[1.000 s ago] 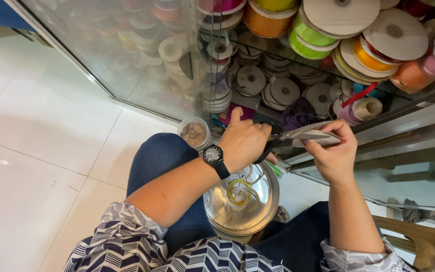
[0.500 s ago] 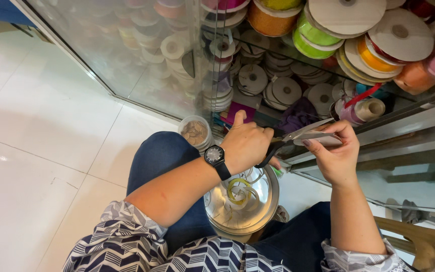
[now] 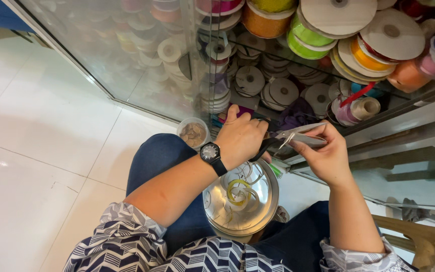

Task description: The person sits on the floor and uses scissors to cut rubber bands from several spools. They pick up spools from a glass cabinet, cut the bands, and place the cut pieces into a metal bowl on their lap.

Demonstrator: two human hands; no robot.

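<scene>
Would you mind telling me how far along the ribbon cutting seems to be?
Done: curled ribbon pieces already lie in the metal bowl on the lap. In hand: the left hand works the scissors while the right hand pinches a pale strip at the blades. How much is left cannot be judged.

Metal bowl [image 3: 241, 201] sits lower centre of frame, on the person's lap between the knees, ribbon scraps [image 3: 238, 190] in it. Left hand [image 3: 241, 138] just above the bowl, wristwatch [image 3: 210, 152] on its wrist to the left. Scissors [image 3: 290, 137] run rightward from the left hand to the right hand [image 3: 328, 155], centre-right. Small plastic cup [image 3: 194, 133] on the floor [image 3: 41, 151], left of the left hand. Glass display cabinet [image 3: 142, 75] spans the top of frame; ribbon spools [image 3: 338, 30] stacked inside it, upper right.
</scene>
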